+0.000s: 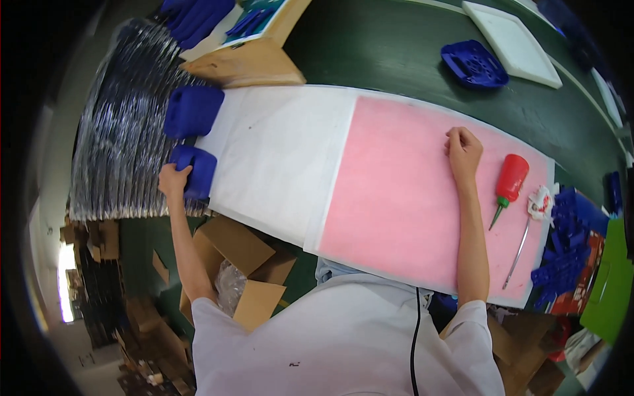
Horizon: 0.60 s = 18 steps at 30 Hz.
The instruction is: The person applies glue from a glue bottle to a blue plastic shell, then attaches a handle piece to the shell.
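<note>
At the left end of the work surface, my left hand (175, 179) is closed on the edge of a blue molded plastic part (202, 173), thumb on top. A similar blue part (193, 111) sits just beyond it. Above the pink sheet (389, 191), my right hand (464, 146) is curled into a loose fist, and nothing shows in it. To the right of that forearm, a red squeeze bottle (512, 177) with a green nozzle lies on the sheet. Beside it is a thin metal rod (517, 254) with a crumpled white wad (540, 203) at its upper end.
A stack of plastic-wrapped sheets (125, 132) stands at the left. Farther back are a wooden box (247, 63), a blue slotted tray (473, 64) and a white shallow tray (515, 46). Blue plastic pieces (564, 244) pile up at right. An open carton (231, 247) sits below left.
</note>
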Each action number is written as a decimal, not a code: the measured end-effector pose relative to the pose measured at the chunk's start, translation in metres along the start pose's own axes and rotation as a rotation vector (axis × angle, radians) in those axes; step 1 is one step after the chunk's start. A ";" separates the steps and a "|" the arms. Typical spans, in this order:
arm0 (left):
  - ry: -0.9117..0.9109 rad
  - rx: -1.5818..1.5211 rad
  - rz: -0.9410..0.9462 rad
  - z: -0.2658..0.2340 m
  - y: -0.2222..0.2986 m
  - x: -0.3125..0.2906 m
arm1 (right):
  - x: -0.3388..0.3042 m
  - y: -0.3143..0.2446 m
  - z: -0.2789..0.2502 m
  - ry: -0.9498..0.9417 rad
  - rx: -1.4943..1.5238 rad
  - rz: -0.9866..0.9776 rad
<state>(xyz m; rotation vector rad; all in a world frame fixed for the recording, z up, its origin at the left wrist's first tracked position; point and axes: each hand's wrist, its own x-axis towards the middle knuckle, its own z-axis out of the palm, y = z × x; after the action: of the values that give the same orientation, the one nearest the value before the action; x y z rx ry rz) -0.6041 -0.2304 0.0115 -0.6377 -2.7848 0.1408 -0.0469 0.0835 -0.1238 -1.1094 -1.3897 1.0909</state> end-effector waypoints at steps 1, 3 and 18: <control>0.071 -0.003 0.002 -0.008 0.005 -0.003 | 0.000 0.000 0.000 0.023 -0.004 0.003; 0.167 0.029 0.044 -0.032 0.007 -0.010 | -0.001 0.000 0.002 0.024 0.035 0.017; -0.336 -1.000 0.793 -0.181 0.229 -0.187 | 0.015 0.013 -0.018 0.044 0.422 0.069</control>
<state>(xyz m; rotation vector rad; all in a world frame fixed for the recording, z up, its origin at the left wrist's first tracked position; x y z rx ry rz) -0.2955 -0.1011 0.1018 -2.0594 -2.5433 -1.1344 -0.0292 0.1021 -0.1329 -0.8702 -1.0280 1.3276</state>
